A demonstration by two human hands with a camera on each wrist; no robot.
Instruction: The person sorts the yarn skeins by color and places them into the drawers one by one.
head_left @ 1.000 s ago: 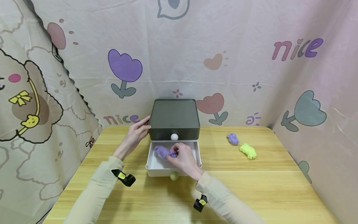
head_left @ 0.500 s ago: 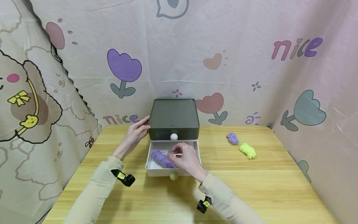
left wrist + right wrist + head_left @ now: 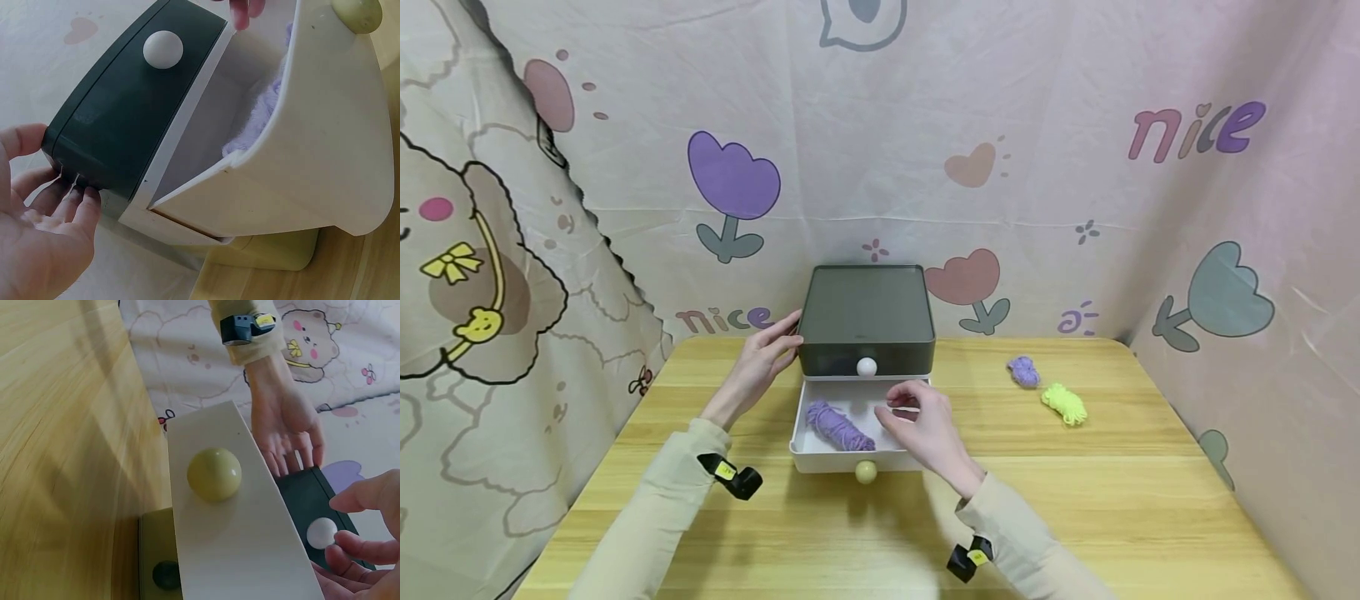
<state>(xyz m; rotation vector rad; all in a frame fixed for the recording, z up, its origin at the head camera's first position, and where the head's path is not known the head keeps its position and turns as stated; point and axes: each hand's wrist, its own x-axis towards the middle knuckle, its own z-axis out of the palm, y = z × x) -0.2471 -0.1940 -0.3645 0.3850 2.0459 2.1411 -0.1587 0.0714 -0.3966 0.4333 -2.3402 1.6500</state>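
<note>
Purple yarn (image 3: 838,427), wound into a long skein, lies inside the pulled-out white drawer (image 3: 820,461), which has a yellow-green knob (image 3: 214,474). Over the right half of that drawer hovers my right hand (image 3: 928,429), its fingers loosely bent and nothing between them. My left hand (image 3: 758,367) rests against the left side of the drawer unit (image 3: 868,304). The left wrist view shows that thumb and the fingertips touching the dark green upper drawer (image 3: 112,106), which carries a white knob (image 3: 163,49). Part of the yarn is hidden there behind the drawer wall.
To the right on the wooden table (image 3: 1075,500) lie a small purple yarn bundle (image 3: 1024,372) and a bright yellow yarn bundle (image 3: 1064,404). Under the white drawer is an olive drawer (image 3: 156,540) with a dark knob (image 3: 167,575). A printed curtain (image 3: 1037,100) hangs behind the table.
My right hand has let go of the purple yarn, now lying in the white drawer, and has moved to the right. My left hand has stayed on the unit's side.
</note>
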